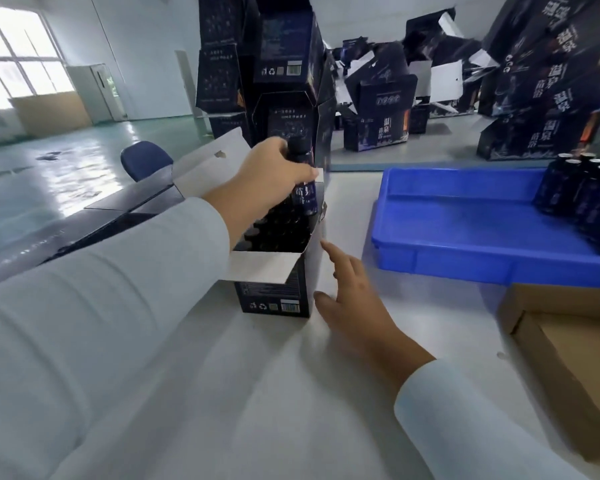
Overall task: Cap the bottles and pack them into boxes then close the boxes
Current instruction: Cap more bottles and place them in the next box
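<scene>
Gripping upright bottle (305,188), left hand (271,174), above open box (274,289)

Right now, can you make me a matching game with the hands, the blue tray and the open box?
Things:
1. left hand
2. right hand
3. blue tray
4. open box

States:
A. has bottles standing at its far right end
B. grips a dark bottle over the box
C. has bottle caps showing inside
D. fingers straight beside the box

Pairs: 1-B, 2-D, 3-A, 4-C
</scene>
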